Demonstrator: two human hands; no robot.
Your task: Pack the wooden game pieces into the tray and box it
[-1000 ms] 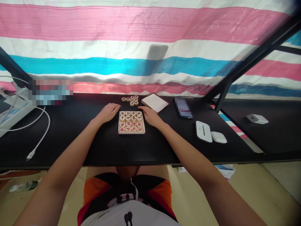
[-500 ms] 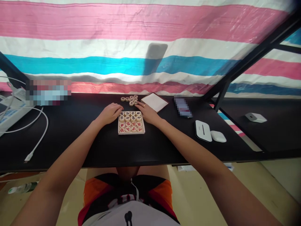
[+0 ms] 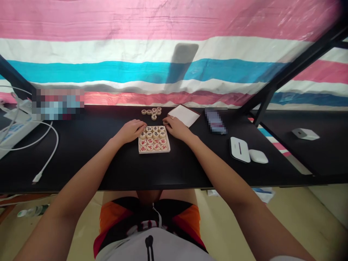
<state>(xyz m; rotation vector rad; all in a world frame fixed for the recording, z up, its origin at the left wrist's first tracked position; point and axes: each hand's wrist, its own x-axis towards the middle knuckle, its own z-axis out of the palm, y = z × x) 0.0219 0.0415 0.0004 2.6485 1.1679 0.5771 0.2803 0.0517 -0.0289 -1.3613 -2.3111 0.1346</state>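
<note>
Grip unclear, right hand [image 3: 175, 127] between tray [image 3: 154, 150], lid [image 3: 185, 115]

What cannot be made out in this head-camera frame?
- Head view: marks on the chess pieces in the wooden tray are too small to read.
- Left hand and right hand: curled fingers hide whether either holds a piece.
- The left patch and right patch on the table are pixelated.

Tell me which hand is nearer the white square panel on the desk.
Right. The right hand lies just left of the white square panel; the left hand rests at the far-left corner of the tray, farther off.
</note>
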